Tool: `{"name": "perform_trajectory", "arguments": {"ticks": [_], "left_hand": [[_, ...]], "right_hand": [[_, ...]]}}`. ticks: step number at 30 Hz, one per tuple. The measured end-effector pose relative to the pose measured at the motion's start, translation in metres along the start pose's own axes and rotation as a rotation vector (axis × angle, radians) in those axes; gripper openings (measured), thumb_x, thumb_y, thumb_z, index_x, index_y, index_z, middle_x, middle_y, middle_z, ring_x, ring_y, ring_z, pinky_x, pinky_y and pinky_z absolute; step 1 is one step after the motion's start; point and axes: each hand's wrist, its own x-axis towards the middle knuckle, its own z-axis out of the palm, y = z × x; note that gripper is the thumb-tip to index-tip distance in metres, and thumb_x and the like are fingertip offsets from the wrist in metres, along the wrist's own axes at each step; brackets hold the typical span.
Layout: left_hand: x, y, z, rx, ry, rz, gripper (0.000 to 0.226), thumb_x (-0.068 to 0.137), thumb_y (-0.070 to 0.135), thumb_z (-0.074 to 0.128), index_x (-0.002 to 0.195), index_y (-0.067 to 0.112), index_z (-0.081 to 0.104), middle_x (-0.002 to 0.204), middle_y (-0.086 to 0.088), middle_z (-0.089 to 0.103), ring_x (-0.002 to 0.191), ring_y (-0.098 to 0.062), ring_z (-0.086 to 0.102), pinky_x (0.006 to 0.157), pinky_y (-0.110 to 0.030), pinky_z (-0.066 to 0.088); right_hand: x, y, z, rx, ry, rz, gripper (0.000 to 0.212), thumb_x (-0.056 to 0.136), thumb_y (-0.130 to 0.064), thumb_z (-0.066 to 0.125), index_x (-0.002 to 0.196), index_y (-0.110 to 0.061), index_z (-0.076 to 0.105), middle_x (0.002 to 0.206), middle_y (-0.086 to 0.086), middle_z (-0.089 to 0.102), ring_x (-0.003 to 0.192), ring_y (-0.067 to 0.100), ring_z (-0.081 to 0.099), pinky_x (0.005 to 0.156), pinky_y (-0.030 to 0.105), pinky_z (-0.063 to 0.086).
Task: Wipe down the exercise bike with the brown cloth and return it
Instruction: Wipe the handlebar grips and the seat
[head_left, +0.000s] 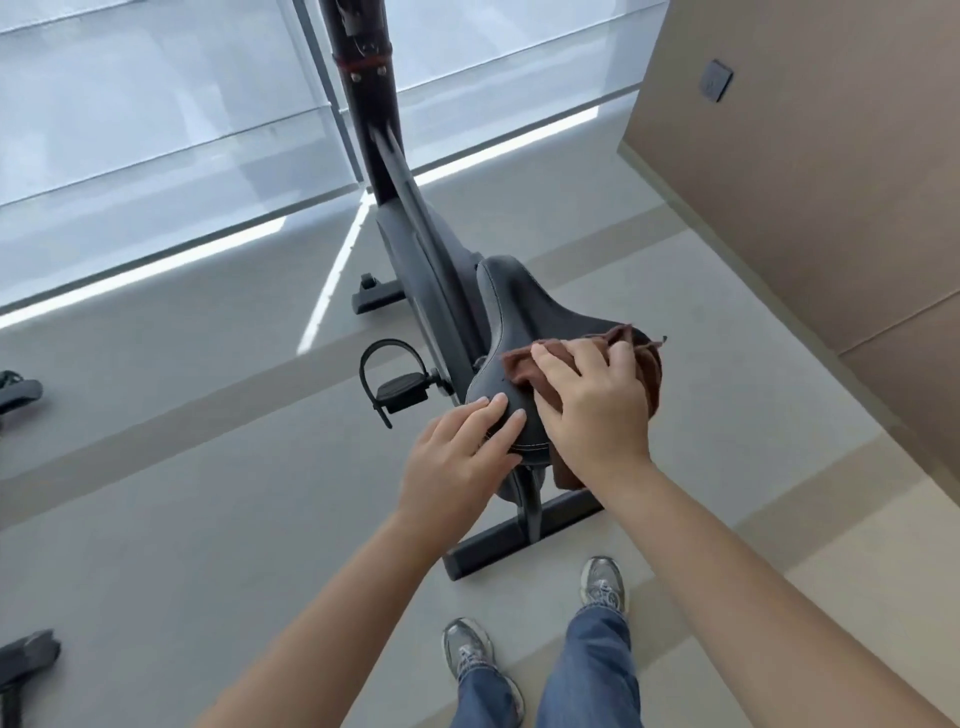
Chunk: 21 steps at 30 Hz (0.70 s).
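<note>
Brown cloth (524, 366) lies pinned flat on the seat (524, 317) under the open right hand (597, 410); open left hand (462, 457) steadies the seat; unclasped, the cloth could slide off.

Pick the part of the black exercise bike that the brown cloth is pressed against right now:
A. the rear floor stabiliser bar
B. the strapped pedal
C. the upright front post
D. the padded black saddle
D: the right hand lies flat on the crumpled brown cloth, which is spread over the rear of the padded black saddle, while the left hand rests on the saddle's near edge.
</note>
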Motion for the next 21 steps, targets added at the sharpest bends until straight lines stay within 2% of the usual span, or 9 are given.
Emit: {"name": "perform_trajectory", "arguments": {"ticks": [2, 4, 9, 11, 15, 17, 21], "left_hand": [[0.001, -0.005, 0.0, -0.016, -0.002, 0.016, 0.035, 0.071, 0.016, 0.079, 0.103, 0.007, 0.069, 0.103, -0.012, 0.069, 0.093, -0.027, 0.066, 0.076, -0.038, 0.055], [-0.002, -0.008, 0.001, -0.038, 0.005, -0.004, 0.031, 0.073, 0.014, 0.077, 0.102, 0.006, 0.07, 0.101, -0.011, 0.069, 0.093, -0.027, 0.066, 0.075, -0.037, 0.055], [-0.018, -0.017, -0.009, -0.045, -0.012, -0.06, 0.028, 0.07, 0.01, 0.079, 0.096, 0.004, 0.071, 0.095, -0.012, 0.069, 0.089, -0.027, 0.066, 0.073, -0.037, 0.055], [-0.025, -0.021, -0.017, 0.005, -0.046, -0.061, 0.028, 0.07, 0.014, 0.079, 0.096, 0.005, 0.071, 0.097, -0.012, 0.069, 0.09, -0.028, 0.065, 0.074, -0.037, 0.053], [-0.034, -0.023, -0.028, 0.099, -0.073, -0.065, 0.03, 0.069, 0.016, 0.078, 0.096, 0.006, 0.07, 0.101, -0.013, 0.068, 0.093, -0.029, 0.064, 0.078, -0.038, 0.05], [-0.036, -0.021, -0.032, 0.109, -0.073, -0.115, 0.03, 0.069, 0.017, 0.078, 0.095, 0.006, 0.07, 0.102, -0.013, 0.068, 0.094, -0.029, 0.064, 0.078, -0.038, 0.05], [-0.042, -0.013, -0.037, 0.077, -0.078, -0.193, 0.032, 0.067, 0.015, 0.079, 0.096, 0.004, 0.07, 0.102, -0.014, 0.068, 0.092, -0.03, 0.064, 0.078, -0.04, 0.051]], "right_hand": [[0.029, -0.002, 0.007, 0.036, -0.078, 0.031, 0.033, 0.085, -0.026, 0.058, 0.117, -0.018, 0.063, 0.109, 0.011, 0.064, 0.094, 0.038, 0.049, 0.074, 0.041, 0.046], [0.036, -0.001, 0.013, 0.073, -0.091, 0.054, 0.033, 0.087, -0.028, 0.055, 0.119, -0.022, 0.062, 0.113, 0.008, 0.062, 0.098, 0.037, 0.046, 0.079, 0.042, 0.045], [-0.026, -0.006, 0.008, 0.117, 0.107, -0.011, 0.031, 0.08, -0.02, 0.064, 0.111, -0.017, 0.067, 0.104, 0.007, 0.066, 0.079, 0.033, 0.05, 0.069, 0.037, 0.049], [-0.027, -0.009, 0.009, 0.103, 0.095, -0.007, 0.03, 0.081, -0.019, 0.064, 0.111, -0.016, 0.067, 0.103, 0.008, 0.066, 0.081, 0.034, 0.051, 0.071, 0.038, 0.049], [0.024, -0.03, 0.013, -0.036, -0.122, -0.058, 0.031, 0.089, -0.028, 0.052, 0.118, -0.019, 0.061, 0.116, 0.01, 0.058, 0.099, 0.035, 0.045, 0.075, 0.036, 0.044], [0.027, -0.035, 0.014, -0.063, -0.162, -0.093, 0.031, 0.089, -0.028, 0.052, 0.118, -0.019, 0.06, 0.118, 0.011, 0.057, 0.101, 0.035, 0.044, 0.075, 0.037, 0.045], [-0.034, -0.027, 0.004, -0.027, -0.009, -0.19, 0.033, 0.077, -0.021, 0.069, 0.11, -0.015, 0.067, 0.105, 0.012, 0.065, 0.084, 0.035, 0.055, 0.062, 0.037, 0.052]]}}
